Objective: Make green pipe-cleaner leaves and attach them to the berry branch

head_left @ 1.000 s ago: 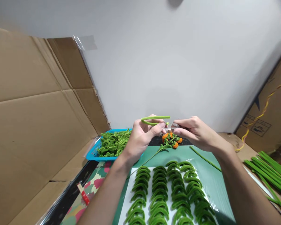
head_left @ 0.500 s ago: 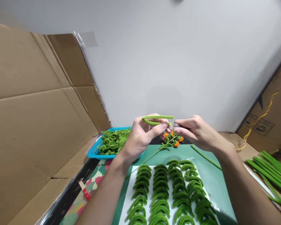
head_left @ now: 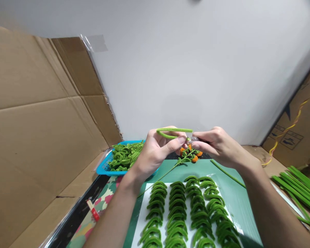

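Fuzzy green curved pieces [head_left: 177, 206] overlap in four columns on a flat white sheet [head_left: 137, 230], which lies on a smooth, glossy green mat [head_left: 243, 203]. Above it, the left hand [head_left: 158, 146] is closed in a pinch on a fuzzy green stem [head_left: 174, 130] bent into a narrow U; the right hand [head_left: 214, 144] grips a small shiny tool, mostly hidden by its fingers, near the stem's end. Beyond them, fluffy orange flowers [head_left: 195, 158] lie beside a perforated blue plastic basket [head_left: 103, 169] heaped with green pieces [head_left: 125, 156]
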The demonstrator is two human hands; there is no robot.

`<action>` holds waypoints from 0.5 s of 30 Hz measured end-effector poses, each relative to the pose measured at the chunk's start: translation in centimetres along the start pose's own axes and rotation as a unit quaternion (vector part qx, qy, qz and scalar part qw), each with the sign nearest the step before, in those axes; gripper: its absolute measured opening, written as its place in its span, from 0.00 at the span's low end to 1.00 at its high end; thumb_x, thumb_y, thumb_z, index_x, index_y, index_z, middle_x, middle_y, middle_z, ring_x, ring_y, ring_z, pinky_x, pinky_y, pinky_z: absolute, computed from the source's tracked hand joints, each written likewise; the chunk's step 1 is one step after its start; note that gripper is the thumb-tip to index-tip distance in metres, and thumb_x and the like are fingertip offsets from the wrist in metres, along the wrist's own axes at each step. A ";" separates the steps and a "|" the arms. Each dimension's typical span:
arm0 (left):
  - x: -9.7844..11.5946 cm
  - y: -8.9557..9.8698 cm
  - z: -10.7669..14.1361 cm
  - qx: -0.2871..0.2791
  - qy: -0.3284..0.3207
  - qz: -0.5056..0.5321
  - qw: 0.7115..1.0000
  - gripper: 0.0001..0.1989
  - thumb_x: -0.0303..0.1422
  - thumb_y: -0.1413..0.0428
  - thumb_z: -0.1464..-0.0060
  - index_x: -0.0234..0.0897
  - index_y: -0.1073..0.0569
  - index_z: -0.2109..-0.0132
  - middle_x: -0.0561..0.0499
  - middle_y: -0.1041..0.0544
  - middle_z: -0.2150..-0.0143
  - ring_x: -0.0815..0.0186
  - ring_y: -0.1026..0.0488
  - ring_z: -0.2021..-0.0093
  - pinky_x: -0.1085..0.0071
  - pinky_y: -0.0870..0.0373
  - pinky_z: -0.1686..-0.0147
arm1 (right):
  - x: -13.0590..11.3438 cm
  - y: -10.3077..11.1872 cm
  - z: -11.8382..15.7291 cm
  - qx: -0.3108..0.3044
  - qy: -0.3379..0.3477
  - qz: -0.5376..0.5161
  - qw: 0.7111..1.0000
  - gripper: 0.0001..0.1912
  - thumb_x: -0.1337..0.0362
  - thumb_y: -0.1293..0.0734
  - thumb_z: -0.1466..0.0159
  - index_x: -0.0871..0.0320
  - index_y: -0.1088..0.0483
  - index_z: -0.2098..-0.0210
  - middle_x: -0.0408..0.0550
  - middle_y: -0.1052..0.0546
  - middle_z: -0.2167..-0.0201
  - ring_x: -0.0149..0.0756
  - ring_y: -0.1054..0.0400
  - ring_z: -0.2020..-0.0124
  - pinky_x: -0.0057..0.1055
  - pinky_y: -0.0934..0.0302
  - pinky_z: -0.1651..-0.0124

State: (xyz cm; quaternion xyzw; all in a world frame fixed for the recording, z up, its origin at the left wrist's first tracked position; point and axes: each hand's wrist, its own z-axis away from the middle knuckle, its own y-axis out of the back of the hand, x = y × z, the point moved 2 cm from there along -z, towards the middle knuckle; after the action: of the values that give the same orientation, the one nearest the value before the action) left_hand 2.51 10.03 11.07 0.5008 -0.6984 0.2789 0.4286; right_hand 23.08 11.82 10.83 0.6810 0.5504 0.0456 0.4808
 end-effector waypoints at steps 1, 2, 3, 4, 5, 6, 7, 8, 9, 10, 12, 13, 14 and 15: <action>0.0 0.0 0.0 0.001 0.001 -0.003 1.000 0.07 0.36 0.31 0.40 0.36 0.15 0.61 0.51 0.21 0.67 0.70 0.26 0.71 0.73 0.27 0.68 | 0.0 0.0 0.0 -0.001 0.002 0.000 1.000 0.31 0.40 0.41 0.24 0.55 0.44 0.75 0.35 0.50 0.79 0.27 0.59 0.77 0.30 0.59 0.73; 0.1 0.0 0.0 0.002 0.004 -0.006 1.000 0.07 0.36 0.31 0.40 0.36 0.15 0.61 0.51 0.22 0.67 0.71 0.26 0.71 0.74 0.28 0.69 | -0.1 -0.1 -0.1 -0.002 0.005 -0.001 1.000 0.31 0.40 0.41 0.23 0.55 0.44 0.75 0.35 0.50 0.79 0.27 0.59 0.77 0.30 0.59 0.73; 0.1 -0.1 0.0 0.002 0.006 -0.010 1.000 0.08 0.36 0.31 0.40 0.36 0.15 0.61 0.52 0.22 0.68 0.71 0.26 0.71 0.74 0.28 0.69 | -0.1 -0.1 -0.1 -0.003 0.007 -0.003 1.000 0.31 0.40 0.41 0.23 0.55 0.43 0.74 0.35 0.49 0.79 0.26 0.59 0.78 0.30 0.58 0.73; 0.1 -0.1 0.0 0.001 0.008 -0.011 1.000 0.08 0.36 0.31 0.40 0.35 0.15 0.62 0.52 0.22 0.68 0.71 0.26 0.71 0.74 0.29 0.69 | -0.1 -0.1 -0.2 -0.005 0.009 -0.005 1.000 0.31 0.40 0.41 0.23 0.55 0.42 0.74 0.35 0.49 0.79 0.26 0.58 0.78 0.30 0.58 0.73; 0.1 -0.1 0.0 -0.001 0.007 -0.011 1.000 0.08 0.36 0.31 0.40 0.35 0.15 0.62 0.51 0.22 0.68 0.71 0.26 0.71 0.74 0.29 0.69 | -0.2 -0.1 -0.2 -0.006 0.010 -0.007 1.000 0.31 0.40 0.41 0.23 0.55 0.41 0.74 0.35 0.48 0.79 0.26 0.58 0.78 0.30 0.58 0.73; 0.1 -0.1 0.0 -0.001 0.004 -0.008 1.000 0.08 0.36 0.31 0.40 0.35 0.15 0.62 0.51 0.22 0.68 0.71 0.26 0.71 0.73 0.28 0.69 | -0.2 -0.1 -0.2 -0.006 0.011 -0.010 1.000 0.31 0.40 0.41 0.23 0.55 0.41 0.74 0.35 0.48 0.80 0.26 0.58 0.78 0.30 0.58 0.73; 0.1 -0.1 0.0 -0.002 0.001 -0.006 1.000 0.08 0.36 0.31 0.40 0.36 0.15 0.62 0.51 0.21 0.68 0.71 0.27 0.71 0.73 0.28 0.69 | -0.2 -0.1 -0.2 -0.006 0.011 -0.012 1.000 0.31 0.40 0.41 0.23 0.55 0.41 0.74 0.35 0.48 0.80 0.26 0.58 0.78 0.29 0.58 0.73; 0.1 -0.1 0.0 -0.004 0.001 -0.004 1.000 0.07 0.36 0.32 0.40 0.36 0.15 0.61 0.51 0.21 0.68 0.70 0.27 0.71 0.73 0.28 0.68 | -0.2 -0.1 -0.3 -0.006 0.011 -0.016 1.000 0.31 0.40 0.41 0.24 0.55 0.41 0.74 0.35 0.48 0.80 0.26 0.58 0.78 0.29 0.58 0.73; 0.0 -0.1 0.0 -0.004 0.001 0.000 1.000 0.07 0.36 0.32 0.39 0.36 0.15 0.61 0.51 0.21 0.68 0.70 0.27 0.71 0.73 0.28 0.68 | -0.3 -0.1 -0.2 -0.005 0.012 -0.020 1.000 0.31 0.40 0.41 0.24 0.55 0.41 0.74 0.35 0.48 0.80 0.26 0.58 0.78 0.30 0.58 0.74; 0.0 -0.1 0.1 -0.005 0.001 0.004 1.000 0.07 0.36 0.32 0.39 0.37 0.15 0.61 0.51 0.20 0.68 0.70 0.27 0.71 0.72 0.28 0.68 | -0.4 -0.1 -0.2 -0.005 0.013 -0.024 1.000 0.31 0.40 0.41 0.24 0.55 0.42 0.74 0.35 0.48 0.80 0.26 0.58 0.78 0.30 0.58 0.74; 0.0 -0.1 0.1 -0.007 0.004 0.013 1.000 0.07 0.36 0.33 0.38 0.37 0.15 0.61 0.50 0.19 0.68 0.69 0.26 0.71 0.72 0.28 0.68 | -0.5 0.0 -0.2 -0.004 0.017 -0.032 0.999 0.31 0.39 0.41 0.24 0.55 0.43 0.75 0.34 0.49 0.80 0.26 0.59 0.78 0.30 0.59 0.74; 0.1 -0.1 0.1 -0.009 0.007 0.015 1.000 0.07 0.36 0.33 0.38 0.37 0.15 0.61 0.50 0.19 0.68 0.69 0.26 0.70 0.72 0.28 0.68 | -0.6 0.0 -0.2 -0.006 0.017 -0.035 0.999 0.31 0.39 0.41 0.24 0.55 0.44 0.75 0.35 0.50 0.80 0.26 0.59 0.78 0.30 0.59 0.73; 0.1 -0.1 0.1 -0.009 0.010 0.015 1.000 0.08 0.37 0.33 0.38 0.36 0.15 0.62 0.50 0.19 0.68 0.69 0.26 0.70 0.72 0.28 0.67 | -0.6 0.0 -0.2 -0.010 0.016 -0.034 0.999 0.31 0.39 0.41 0.24 0.55 0.43 0.75 0.35 0.50 0.79 0.26 0.59 0.78 0.30 0.59 0.73; 0.1 -0.1 0.1 -0.009 0.015 0.013 1.000 0.09 0.37 0.34 0.38 0.36 0.16 0.62 0.49 0.20 0.68 0.69 0.27 0.70 0.72 0.28 0.67 | -0.7 0.0 -0.2 -0.013 0.013 -0.032 0.999 0.31 0.39 0.41 0.24 0.55 0.43 0.75 0.35 0.50 0.79 0.27 0.58 0.78 0.30 0.59 0.73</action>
State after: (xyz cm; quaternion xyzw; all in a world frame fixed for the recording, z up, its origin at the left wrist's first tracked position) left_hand 2.52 9.84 11.14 0.4841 -0.7007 0.2855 0.4395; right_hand 22.73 11.39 11.21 0.6560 0.5772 0.0461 0.4842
